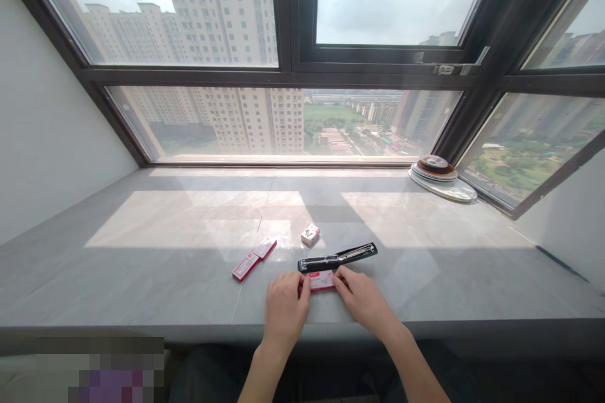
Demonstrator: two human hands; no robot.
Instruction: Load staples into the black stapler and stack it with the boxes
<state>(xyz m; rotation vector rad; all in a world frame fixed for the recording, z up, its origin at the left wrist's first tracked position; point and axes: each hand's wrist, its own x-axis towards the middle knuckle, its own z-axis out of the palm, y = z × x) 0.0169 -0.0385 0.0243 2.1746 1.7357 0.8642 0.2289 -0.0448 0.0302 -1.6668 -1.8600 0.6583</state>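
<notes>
Between my hands is a small flat red and white box (322, 280), close to the sill's front edge. My left hand (287, 302) grips its left end with the fingers curled. At its right end, my right hand (362, 297) pinches it between thumb and fingers. Just beyond the box lies a black stapler (338, 257), opened out so its metal inside shows. Two similar red and white boxes (246, 266) lie end to end on the left. A small white box (311, 235) with a dark picture on it sits behind the stapler.
The grey stone sill (155, 283) runs up to a dark-framed window (283, 79). A stack of round plates or discs (437, 176) stands in the back right corner. White walls close in both sides. A pixelated patch covers the lower left.
</notes>
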